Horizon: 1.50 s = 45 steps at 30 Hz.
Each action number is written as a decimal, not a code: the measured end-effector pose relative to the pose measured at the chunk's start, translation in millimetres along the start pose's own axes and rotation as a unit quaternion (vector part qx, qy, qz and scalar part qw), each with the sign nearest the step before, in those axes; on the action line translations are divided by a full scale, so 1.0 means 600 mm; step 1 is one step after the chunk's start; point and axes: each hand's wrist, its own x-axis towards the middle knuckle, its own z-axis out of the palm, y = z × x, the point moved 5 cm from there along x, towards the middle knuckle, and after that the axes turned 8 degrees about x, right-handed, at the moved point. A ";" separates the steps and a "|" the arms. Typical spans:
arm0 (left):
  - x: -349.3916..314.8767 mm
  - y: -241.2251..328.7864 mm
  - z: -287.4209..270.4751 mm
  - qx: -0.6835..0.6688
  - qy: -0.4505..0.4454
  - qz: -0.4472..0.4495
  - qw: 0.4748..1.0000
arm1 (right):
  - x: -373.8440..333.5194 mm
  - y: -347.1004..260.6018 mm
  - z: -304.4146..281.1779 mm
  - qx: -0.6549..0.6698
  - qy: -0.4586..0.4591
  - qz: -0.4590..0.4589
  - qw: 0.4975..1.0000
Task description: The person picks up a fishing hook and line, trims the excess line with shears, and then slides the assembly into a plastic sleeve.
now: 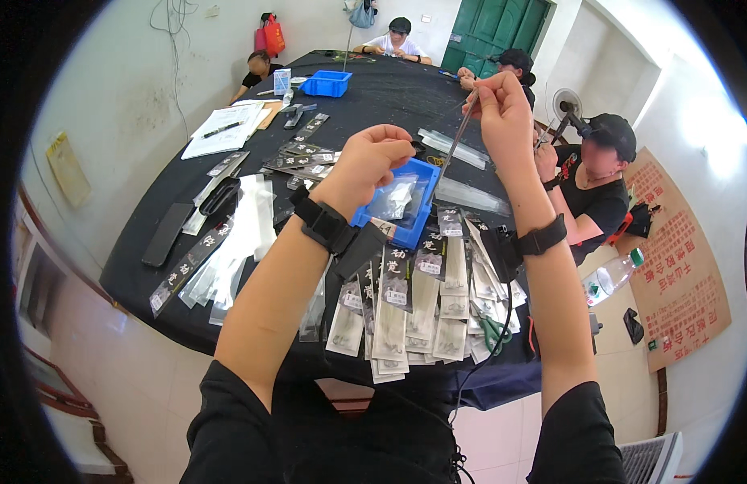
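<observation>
My right hand (504, 109) is raised over the table, fingers pinched on the top of a long thin greyish strip (455, 145). The strip slants down toward a blue tray (426, 214) that holds small clear bags (399, 198). Left of the strip, my left hand (372, 161) is closed, thumb against forefinger, above the tray's left side. A small dark thing (419, 148) shows at its fingertips, too small to name. Between my forearms, many flat packets of fish hooks (389, 323) with black header cards lie overlapping at the near edge.
Clear plastic sleeves (252, 218), a phone (168, 234) and papers (222, 129) lie at the left. Another blue bin (325, 84) stands farther back. Green-handled scissors (493, 332) and a black cable (478, 367) are at the near right. Several people sit around the black-covered table (373, 85).
</observation>
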 end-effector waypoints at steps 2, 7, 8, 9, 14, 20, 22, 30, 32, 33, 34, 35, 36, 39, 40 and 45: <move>-0.003 -0.008 0.006 0.032 -0.034 -0.066 0.997 | 0.000 0.000 0.003 0.007 -0.004 -0.007 1.000; -0.009 -0.005 0.027 0.044 -0.099 -0.120 0.987 | -0.001 0.004 0.004 -0.005 0.000 0.008 1.000; -0.011 -0.006 0.032 0.035 -0.106 -0.142 0.984 | -0.002 0.004 0.005 0.006 -0.001 0.004 1.000; -0.011 -0.004 0.033 0.033 -0.102 -0.142 0.984 | -0.002 0.005 0.004 0.015 0.004 0.010 1.000; -0.017 0.003 0.044 0.016 -0.158 -0.058 0.986 | -0.006 0.006 -0.006 0.020 0.009 0.024 0.999; -0.032 -0.010 0.035 0.068 -0.167 -0.035 0.983 | -0.011 0.010 -0.021 0.026 0.020 0.027 0.999; -0.038 -0.007 0.034 0.066 -0.164 -0.033 0.984 | -0.011 0.013 -0.024 0.027 0.022 0.035 0.999; -0.047 -0.008 0.036 0.135 -0.118 -0.009 0.984 | -0.014 0.015 -0.031 0.020 0.034 0.041 0.998; -0.046 -0.014 0.033 0.222 -0.108 0.012 0.969 | -0.014 0.014 -0.030 0.025 0.032 0.038 0.998; -0.047 -0.020 0.034 0.221 -0.107 0.005 0.969 | -0.014 0.013 -0.031 0.027 0.035 0.031 0.999; -0.049 -0.019 0.035 0.219 -0.101 0.047 0.969 | -0.014 0.012 -0.030 0.029 0.032 0.031 0.999; -0.051 -0.017 0.036 0.217 -0.095 0.088 0.967 | -0.015 0.012 -0.030 0.029 0.033 0.035 0.998; -0.054 -0.021 0.035 0.217 -0.095 0.088 0.968 | -0.015 0.011 -0.031 0.030 0.034 0.036 0.998; -0.057 -0.030 0.018 0.167 -0.013 0.055 0.984 | -0.016 0.011 -0.032 0.029 0.037 0.050 0.998; -0.058 -0.022 0.016 0.194 0.002 0.099 0.976 | -0.017 0.011 -0.032 0.028 0.036 0.050 0.998; -0.060 -0.011 0.015 0.435 0.007 0.133 0.890 | -0.015 0.011 -0.026 0.042 0.018 0.034 0.998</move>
